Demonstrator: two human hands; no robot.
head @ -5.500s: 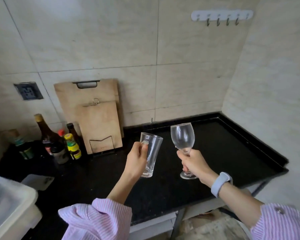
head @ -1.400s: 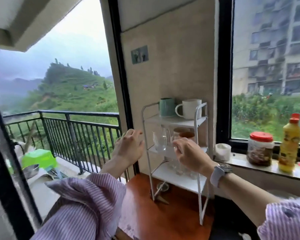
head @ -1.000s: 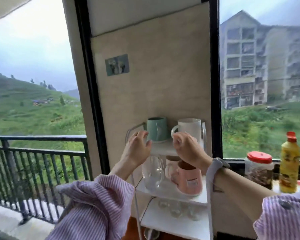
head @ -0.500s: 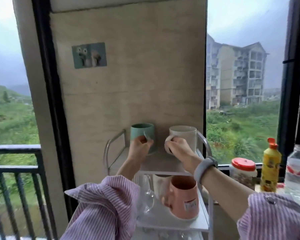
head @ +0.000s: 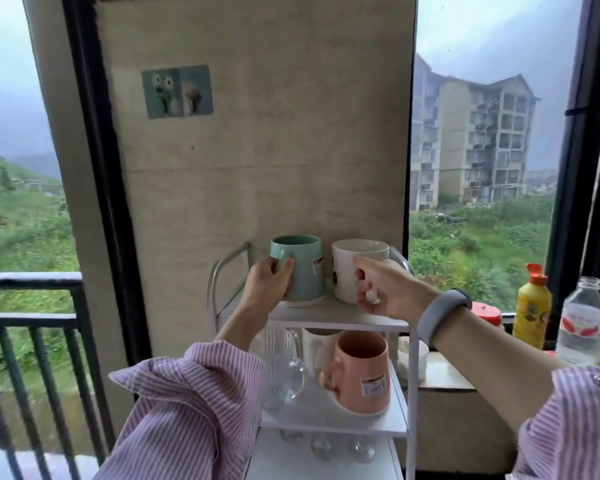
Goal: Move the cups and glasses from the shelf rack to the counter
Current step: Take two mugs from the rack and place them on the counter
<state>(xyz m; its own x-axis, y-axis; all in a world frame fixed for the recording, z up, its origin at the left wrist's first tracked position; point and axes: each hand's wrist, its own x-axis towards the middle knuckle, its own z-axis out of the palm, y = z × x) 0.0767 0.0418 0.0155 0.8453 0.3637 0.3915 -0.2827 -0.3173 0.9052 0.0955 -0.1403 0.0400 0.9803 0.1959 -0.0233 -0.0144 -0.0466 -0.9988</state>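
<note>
A white shelf rack (head: pixel 312 315) stands against the wall between two windows. On its top shelf stand a teal mug (head: pixel 303 268) and a white mug (head: pixel 355 268). My left hand (head: pixel 267 284) is wrapped around the teal mug's handle. My right hand (head: pixel 383 289) grips the white mug's handle. Both mugs rest on the shelf. The middle shelf holds a clear glass mug (head: pixel 284 370), a pink mug (head: pixel 362 374) and a white cup (head: pixel 314 344) behind them. Small glasses (head: pixel 321 446) sit on the lowest shelf.
To the right, a window sill (head: pixel 444 377) carries a small white cup (head: pixel 411 356), a red-lidded jar (head: pixel 485 311), a yellow bottle (head: pixel 532 306) and a clear water bottle (head: pixel 582 322). A black balcony railing (head: pixel 28 317) is at the left.
I turned from the counter, where I held two glasses, to the rack. In the last second both hands rose to the top shelf and closed on the teal and white mugs' handles.
</note>
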